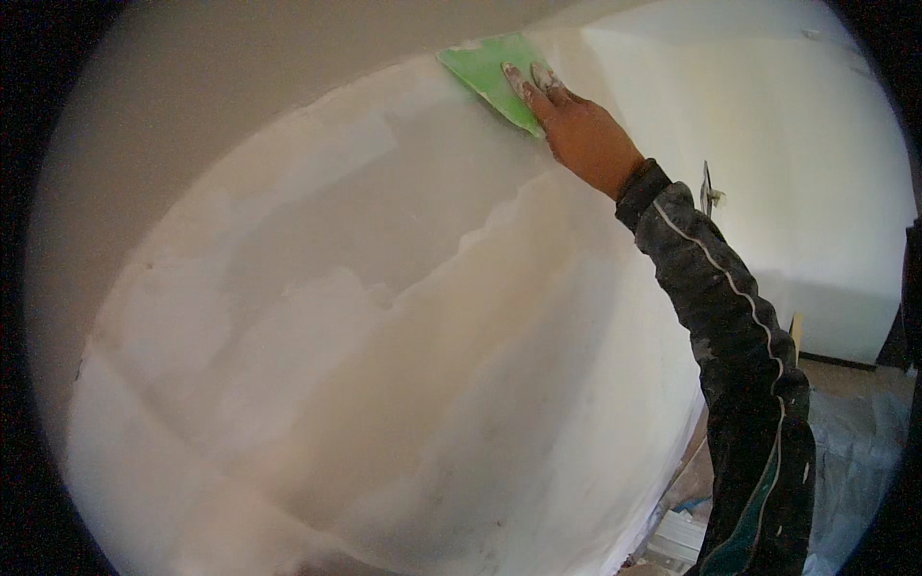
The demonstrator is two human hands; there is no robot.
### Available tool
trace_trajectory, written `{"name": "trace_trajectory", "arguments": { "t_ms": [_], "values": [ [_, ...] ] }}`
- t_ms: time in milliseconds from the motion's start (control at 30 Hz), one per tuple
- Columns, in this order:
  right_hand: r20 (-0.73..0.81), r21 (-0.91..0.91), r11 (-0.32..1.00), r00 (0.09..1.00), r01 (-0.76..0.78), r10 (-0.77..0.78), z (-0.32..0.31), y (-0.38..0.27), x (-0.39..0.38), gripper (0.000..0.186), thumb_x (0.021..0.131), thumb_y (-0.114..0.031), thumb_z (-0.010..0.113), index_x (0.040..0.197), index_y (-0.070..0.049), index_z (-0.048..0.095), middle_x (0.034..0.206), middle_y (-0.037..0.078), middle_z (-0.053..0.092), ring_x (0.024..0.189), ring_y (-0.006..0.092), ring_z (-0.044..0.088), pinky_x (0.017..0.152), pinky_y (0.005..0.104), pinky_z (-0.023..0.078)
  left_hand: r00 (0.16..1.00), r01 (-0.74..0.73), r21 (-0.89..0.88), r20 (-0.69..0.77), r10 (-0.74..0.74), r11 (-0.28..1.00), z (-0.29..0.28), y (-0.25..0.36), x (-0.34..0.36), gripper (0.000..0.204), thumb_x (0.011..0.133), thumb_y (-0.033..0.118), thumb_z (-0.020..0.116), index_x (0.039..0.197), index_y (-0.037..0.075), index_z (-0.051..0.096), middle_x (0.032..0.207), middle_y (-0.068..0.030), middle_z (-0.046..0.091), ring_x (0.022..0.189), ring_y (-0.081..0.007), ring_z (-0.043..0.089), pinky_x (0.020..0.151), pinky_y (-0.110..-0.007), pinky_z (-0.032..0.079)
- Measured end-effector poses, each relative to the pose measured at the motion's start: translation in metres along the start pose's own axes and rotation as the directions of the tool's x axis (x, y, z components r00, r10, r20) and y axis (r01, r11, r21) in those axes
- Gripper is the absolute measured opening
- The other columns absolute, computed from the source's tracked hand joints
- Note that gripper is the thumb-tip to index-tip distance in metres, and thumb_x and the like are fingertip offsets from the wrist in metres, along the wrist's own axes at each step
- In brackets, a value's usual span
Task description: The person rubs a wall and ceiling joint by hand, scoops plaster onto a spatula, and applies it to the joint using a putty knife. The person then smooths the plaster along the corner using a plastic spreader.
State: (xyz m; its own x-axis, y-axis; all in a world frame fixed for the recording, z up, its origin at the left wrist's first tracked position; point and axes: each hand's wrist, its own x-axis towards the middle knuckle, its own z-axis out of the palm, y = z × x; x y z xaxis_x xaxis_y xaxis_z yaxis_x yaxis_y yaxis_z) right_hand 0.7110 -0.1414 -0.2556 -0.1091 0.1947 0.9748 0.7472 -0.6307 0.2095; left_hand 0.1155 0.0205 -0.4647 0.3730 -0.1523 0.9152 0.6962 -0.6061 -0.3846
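Note:
My right hand (586, 139), in a dark sleeve with pale piping, is raised high at the top centre. It holds a flat green plastic spreader (482, 75) against the patchy plastered wall (442, 355), close to its upper edge where it meets the darker surface above. Pale residue coats my fingertips, which press on the spreader's face; my thumb is hidden. My left hand is not in view.
A white wall (836, 163) stands at the right, with a small metal object (707, 187) beside my arm. Translucent plastic sheeting (855, 470) lies at the lower right, near white pieces (677, 538) on the floor. A dark shape (898, 336) sits at the right rim.

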Motion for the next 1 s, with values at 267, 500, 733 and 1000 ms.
{"name": "trace_trajectory", "arguments": {
  "t_ms": [267,500,733,1000],
  "values": [
    [0.048,0.079,0.997,0.999,0.008,-0.012,-0.005,-0.003,-0.001,0.076,0.084,-0.002,0.054,0.153,-0.012,0.024,0.126,0.033,0.055,0.086,0.0420,0.067,0.078,0.0452,0.057,1.000,-0.019,-0.124,-0.024,0.017,0.992,0.015,0.002,0.012,0.044,0.096,0.047,0.048,0.118,0.010,0.052,0.119,-0.0135,0.055,0.117,-0.0345,0.050,0.105,-0.062,0.035],
    [0.236,0.088,0.991,0.965,0.099,-0.117,-0.046,-0.004,0.012,0.068,0.084,0.000,0.052,0.149,-0.013,0.035,0.113,0.024,0.062,0.086,0.0392,0.065,0.080,0.0458,0.055,0.991,-0.042,-0.246,-0.136,0.008,0.968,0.029,-0.009,0.013,0.044,0.095,0.048,0.048,0.118,0.010,0.053,0.118,-0.0130,0.055,0.118,-0.0349,0.049,0.105,-0.062,0.035],
    [0.086,0.086,0.995,0.995,0.045,-0.053,-0.074,-0.048,0.002,0.064,0.085,0.000,0.051,0.147,-0.008,0.037,0.121,0.024,0.060,0.101,0.0357,0.065,0.085,0.0436,0.056,0.994,0.080,-0.192,-0.055,-0.093,0.978,0.025,-0.023,-0.001,0.045,0.094,0.049,0.052,0.119,0.012,0.052,0.118,-0.0105,0.054,0.124,-0.0343,0.044,0.106,-0.061,0.034],
    [-0.048,-0.023,0.999,0.998,0.048,-0.049,-0.075,-0.075,0.022,0.062,0.090,-0.008,0.053,0.149,-0.008,0.033,0.133,0.027,0.052,0.115,0.0408,0.059,0.089,0.0415,0.057,0.996,0.065,-0.229,-0.049,-0.078,0.971,0.002,-0.026,-0.003,0.043,0.091,0.046,0.056,0.117,0.012,0.055,0.119,-0.0118,0.056,0.125,-0.0362,0.045,0.106,-0.060,0.034]
  ]
}}
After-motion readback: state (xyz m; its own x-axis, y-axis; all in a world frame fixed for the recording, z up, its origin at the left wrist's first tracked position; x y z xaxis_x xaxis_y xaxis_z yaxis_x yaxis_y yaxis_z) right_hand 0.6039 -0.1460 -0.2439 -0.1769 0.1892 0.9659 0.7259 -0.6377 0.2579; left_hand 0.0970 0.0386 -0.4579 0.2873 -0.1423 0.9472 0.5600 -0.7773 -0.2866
